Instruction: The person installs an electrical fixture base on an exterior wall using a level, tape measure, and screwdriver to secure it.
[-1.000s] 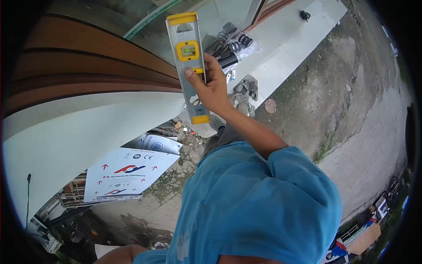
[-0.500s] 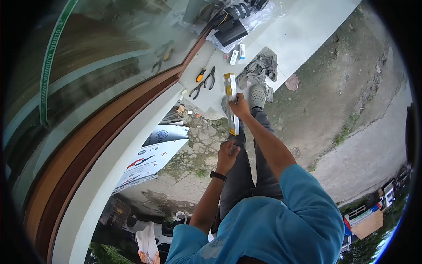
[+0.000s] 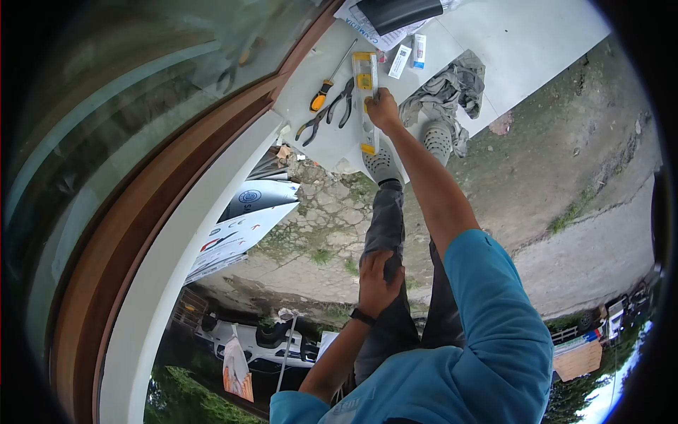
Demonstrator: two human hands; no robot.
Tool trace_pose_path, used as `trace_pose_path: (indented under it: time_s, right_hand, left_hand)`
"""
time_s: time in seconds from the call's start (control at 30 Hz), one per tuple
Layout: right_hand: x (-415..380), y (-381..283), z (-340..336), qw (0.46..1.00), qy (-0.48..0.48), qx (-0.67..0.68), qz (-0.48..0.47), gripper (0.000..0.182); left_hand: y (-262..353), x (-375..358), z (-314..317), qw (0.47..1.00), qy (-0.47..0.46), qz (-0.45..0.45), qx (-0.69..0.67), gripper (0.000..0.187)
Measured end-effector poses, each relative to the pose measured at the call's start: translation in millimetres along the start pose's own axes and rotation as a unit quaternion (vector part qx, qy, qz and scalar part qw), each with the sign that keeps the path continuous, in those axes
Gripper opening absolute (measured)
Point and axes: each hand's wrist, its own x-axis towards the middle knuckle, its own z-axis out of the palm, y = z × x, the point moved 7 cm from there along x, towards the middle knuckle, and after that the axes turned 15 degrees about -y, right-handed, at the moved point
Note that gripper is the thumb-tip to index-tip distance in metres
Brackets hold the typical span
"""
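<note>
My right hand (image 3: pixel 383 109) is closed around the middle of a spirit level (image 3: pixel 366 134) with yellow parts, held low over the white tiled ledge by my shoe (image 3: pixel 381 164). Left of the level lie pliers (image 3: pixel 342 106), a second plier-like tool (image 3: pixel 311 127) and a screwdriver (image 3: pixel 322 95) with an orange and black handle. My left hand (image 3: pixel 380 284), a dark band on its wrist, rests with fingers spread on my left knee. A crumpled grey cloth (image 3: pixel 452 88) lies right of the level. Two small boxes (image 3: pixel 400 61) are beyond it.
A brown-framed glass panel (image 3: pixel 212 155) rises along the left. Printed white sheets (image 3: pixel 244 230) lean below the ledge. A black piece (image 3: pixel 399 13) lies on plastic and paper at the top. Cracked ground (image 3: pixel 318 240) drops below the tile edge.
My right hand has carried the spirit level forward and down toward the tools on the tiles. My left hand has come down onto my knee. The view has shifted, with my body leaning forward.
</note>
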Motion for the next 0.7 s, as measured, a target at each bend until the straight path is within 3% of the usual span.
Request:
trace_pose_path:
  time_s: [0.1, 0.2, 0.33, 0.43, 0.7]
  right_hand:
    - [-0.4, 0.7, -1.7, 0.992, 0.108, -0.005, -0.065, 0.048]
    - [-28.8, 2.6, -15.9, 0.987, 0.145, -0.046, -0.057, 0.053]
    - [-114.2, 22.4, -53.5, 0.999, -0.042, 0.013, -0.005, 0.054]
    - [-193.2, 76.3, -97.9, 0.998, -0.03, -0.037, 0.028, 0.05]
    - [-393.7, 230.1, -231.2, 0.975, 0.114, 0.037, 0.189, 0.046]
  left_hand:
    - [-3.7, -0.1, -0.2, 1.0, 0.005, 0.002, 0.003, 0.038]
    - [-9.2, -5.2, 7.5, 1.0, -0.003, 0.009, 0.024, 0.037]
    - [-7.6, -3.9, 14.6, 0.997, -0.008, 0.037, 0.074, 0.037]
    - [-5.9, 1.1, 18.4, 0.993, -0.015, 0.059, 0.103, 0.04]
    - [16.1, 25.3, 39.1, 0.985, -0.026, 0.068, 0.158, 0.047]
